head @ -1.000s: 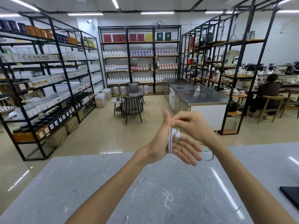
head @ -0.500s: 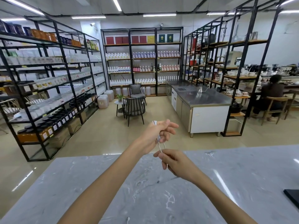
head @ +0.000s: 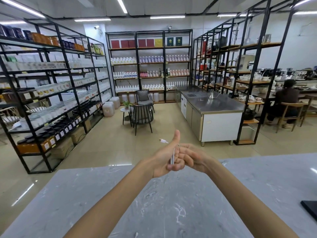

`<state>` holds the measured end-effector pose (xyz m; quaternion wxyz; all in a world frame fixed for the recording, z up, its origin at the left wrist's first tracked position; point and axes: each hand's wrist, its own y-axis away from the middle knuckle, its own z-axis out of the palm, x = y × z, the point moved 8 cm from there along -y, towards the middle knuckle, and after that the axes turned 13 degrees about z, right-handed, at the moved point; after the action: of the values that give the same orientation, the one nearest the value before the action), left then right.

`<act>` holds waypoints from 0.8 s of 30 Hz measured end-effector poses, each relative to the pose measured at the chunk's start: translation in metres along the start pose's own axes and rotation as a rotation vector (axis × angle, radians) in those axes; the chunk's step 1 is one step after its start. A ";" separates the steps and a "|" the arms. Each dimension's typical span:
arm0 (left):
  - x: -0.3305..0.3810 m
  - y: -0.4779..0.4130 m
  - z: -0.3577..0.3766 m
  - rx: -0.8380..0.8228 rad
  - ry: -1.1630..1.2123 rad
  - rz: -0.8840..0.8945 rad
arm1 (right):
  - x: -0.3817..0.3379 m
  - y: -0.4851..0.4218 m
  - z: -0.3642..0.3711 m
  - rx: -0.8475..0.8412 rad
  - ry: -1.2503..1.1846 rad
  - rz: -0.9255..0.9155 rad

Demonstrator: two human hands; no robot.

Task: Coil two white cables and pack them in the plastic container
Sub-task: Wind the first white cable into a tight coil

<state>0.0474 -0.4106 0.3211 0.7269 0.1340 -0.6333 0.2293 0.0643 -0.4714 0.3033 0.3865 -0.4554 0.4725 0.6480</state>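
A white cable (head: 172,156) is wound in loops around the fingers of my left hand (head: 164,157), which I hold up over the far edge of the grey marble table (head: 103,194) with the thumb raised. The cable's white plug end (head: 163,141) sticks out to the left behind the thumb. My right hand (head: 193,157) presses against the left fingers from the right, closed on the cable loops. A small white bit of another cable (head: 136,234) shows at the bottom edge of the table. No plastic container is in view.
A black flat object (head: 310,209) lies at the table's right edge. Beyond the table are black metal shelves (head: 51,93), a chair (head: 141,115), a steel counter (head: 212,107) and a seated person (head: 286,100) at the far right.
Half a second ago my hands were apart, stretching a cable length between them. Now they are together again, another turn lies on my left fingers, and the plug end has swung out to the left.
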 end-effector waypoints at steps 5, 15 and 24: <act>0.008 0.006 -0.009 0.109 0.008 0.061 | -0.013 -0.002 -0.021 0.210 -0.005 -0.036; 0.004 0.002 -0.012 0.242 0.092 -0.036 | -0.030 0.002 -0.040 0.486 0.094 -0.186; -0.020 0.007 -0.023 0.265 0.338 -0.153 | -0.061 0.028 -0.017 0.460 0.241 -0.416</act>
<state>0.0617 -0.3972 0.2970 0.8140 0.2355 -0.4549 0.2739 0.0598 -0.4991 0.3662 0.5447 -0.5162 0.5456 0.3730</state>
